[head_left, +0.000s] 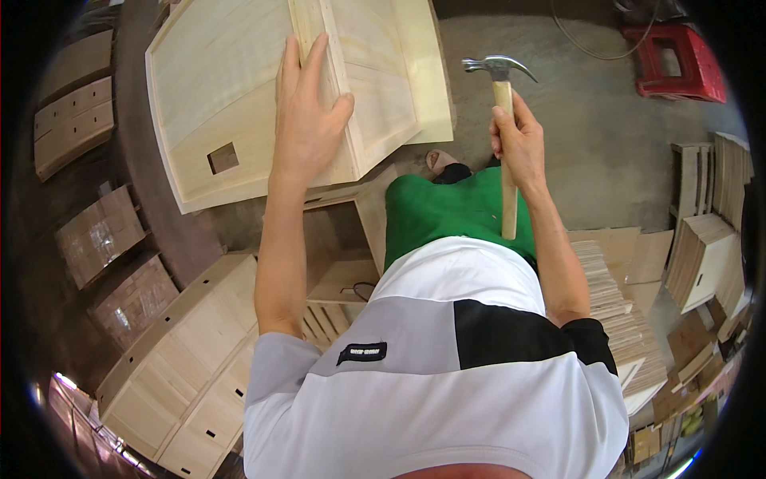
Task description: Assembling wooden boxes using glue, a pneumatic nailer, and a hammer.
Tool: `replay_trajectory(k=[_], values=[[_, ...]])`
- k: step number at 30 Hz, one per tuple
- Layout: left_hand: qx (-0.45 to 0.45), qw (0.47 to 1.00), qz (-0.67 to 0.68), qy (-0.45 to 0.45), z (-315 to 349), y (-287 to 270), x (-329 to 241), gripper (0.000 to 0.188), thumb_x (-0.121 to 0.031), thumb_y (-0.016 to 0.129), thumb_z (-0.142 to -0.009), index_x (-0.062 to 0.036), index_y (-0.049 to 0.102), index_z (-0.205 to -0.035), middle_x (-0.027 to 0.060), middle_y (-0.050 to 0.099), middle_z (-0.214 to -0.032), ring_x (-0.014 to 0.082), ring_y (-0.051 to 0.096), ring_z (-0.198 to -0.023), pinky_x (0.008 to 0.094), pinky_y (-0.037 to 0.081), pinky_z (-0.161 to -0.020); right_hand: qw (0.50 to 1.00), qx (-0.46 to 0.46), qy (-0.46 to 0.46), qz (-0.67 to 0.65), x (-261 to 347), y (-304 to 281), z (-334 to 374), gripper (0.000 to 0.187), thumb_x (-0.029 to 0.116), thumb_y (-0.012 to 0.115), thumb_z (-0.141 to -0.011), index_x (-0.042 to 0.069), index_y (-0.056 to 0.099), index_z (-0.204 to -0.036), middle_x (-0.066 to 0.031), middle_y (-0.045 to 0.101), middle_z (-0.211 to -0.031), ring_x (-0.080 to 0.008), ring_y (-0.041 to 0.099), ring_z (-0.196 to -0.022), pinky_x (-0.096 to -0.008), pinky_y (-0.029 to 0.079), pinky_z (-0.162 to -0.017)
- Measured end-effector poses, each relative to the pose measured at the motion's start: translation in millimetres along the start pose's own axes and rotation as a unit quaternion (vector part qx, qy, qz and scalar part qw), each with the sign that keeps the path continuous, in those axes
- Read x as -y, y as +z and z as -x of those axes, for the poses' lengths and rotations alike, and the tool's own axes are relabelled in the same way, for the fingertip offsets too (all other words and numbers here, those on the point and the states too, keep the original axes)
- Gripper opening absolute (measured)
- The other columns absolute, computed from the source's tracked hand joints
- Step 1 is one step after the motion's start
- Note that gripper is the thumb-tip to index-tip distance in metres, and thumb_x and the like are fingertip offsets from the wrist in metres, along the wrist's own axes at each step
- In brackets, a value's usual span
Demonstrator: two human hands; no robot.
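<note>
A large pale wooden cabinet [219,92] stands tilted before me, with a small rectangular cut-out in its near left panel. My left hand [307,124] lies on its upper edge with the fingers stretched and spread, the thumb apart on the right. To the right of the cabinet, my right hand [523,148] is closed round the wooden handle of a claw hammer [509,203]. The hammer is held upright in view, its metal head above the hand and the claw pointing right. Its head is apart from the cabinet.
Behind my left arm is an open wooden box frame [331,239]. More wooden cabinets [187,351] stand at the lower left, with cardboard boxes [100,235] beyond. A red plastic stool [678,64] is at the far right. Stacked wooden panels [706,255] line the right side.
</note>
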State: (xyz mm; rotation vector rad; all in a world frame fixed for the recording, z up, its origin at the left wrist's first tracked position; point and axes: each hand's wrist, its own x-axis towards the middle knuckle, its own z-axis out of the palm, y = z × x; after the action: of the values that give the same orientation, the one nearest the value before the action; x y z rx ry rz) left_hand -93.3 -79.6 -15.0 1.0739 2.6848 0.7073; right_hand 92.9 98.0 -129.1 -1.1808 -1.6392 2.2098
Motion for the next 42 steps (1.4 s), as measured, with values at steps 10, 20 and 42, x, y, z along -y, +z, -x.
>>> replay_trajectory(k=[10, 20, 42], values=[[-0.005, 0.998, -0.048, -0.043, 20.5, 4.4, -34.5, 0.073, 0.004, 0.052, -0.069, -0.0064, 0.035, -0.139, 0.0216, 0.02, -0.148, 0.0361, 0.019, -0.137, 0.0415, 0.016, -0.111, 0.997, -0.078, 0.01, 0.004, 11.6, -70.1, -25.7, 0.025, 0.016, 0.053, -0.09, 0.005, 0.053, -0.112, 0.0008, 0.053, -0.066, -0.0055, 0.048, -0.049, -0.0223, 0.041, -0.042], [-0.077, 0.966, -0.034, -0.246, 39.1, 13.7, -100.9, 0.067, 0.006, 0.055, -0.075, -0.0049, 0.035, -0.138, 0.0185, 0.026, -0.147, 0.0332, 0.025, -0.136, 0.0399, 0.021, -0.11, 0.997, -0.032, 0.037, 0.055, 49.0, -229.7, -111.9, 0.016, 0.014, 0.054, -0.087, 0.0, 0.053, -0.094, -0.0023, 0.054, -0.065, -0.0088, 0.052, -0.049, -0.0253, 0.043, -0.043], [-0.001, 0.903, 0.331, -0.275, -167.6, 158.9, -148.6, 0.038, -0.007, 0.06, -0.083, -0.0017, 0.055, -0.121, 0.015, 0.066, -0.098, 0.0252, 0.064, -0.085, 0.034, 0.049, -0.078, 0.956, -0.067, -0.164, 0.234, 239.1, -412.5, -478.7, 0.049, 0.016, 0.056, -0.084, 0.003, 0.044, -0.13, -0.0215, 0.056, -0.117, -0.0352, 0.057, -0.102, -0.041, 0.046, -0.088]])
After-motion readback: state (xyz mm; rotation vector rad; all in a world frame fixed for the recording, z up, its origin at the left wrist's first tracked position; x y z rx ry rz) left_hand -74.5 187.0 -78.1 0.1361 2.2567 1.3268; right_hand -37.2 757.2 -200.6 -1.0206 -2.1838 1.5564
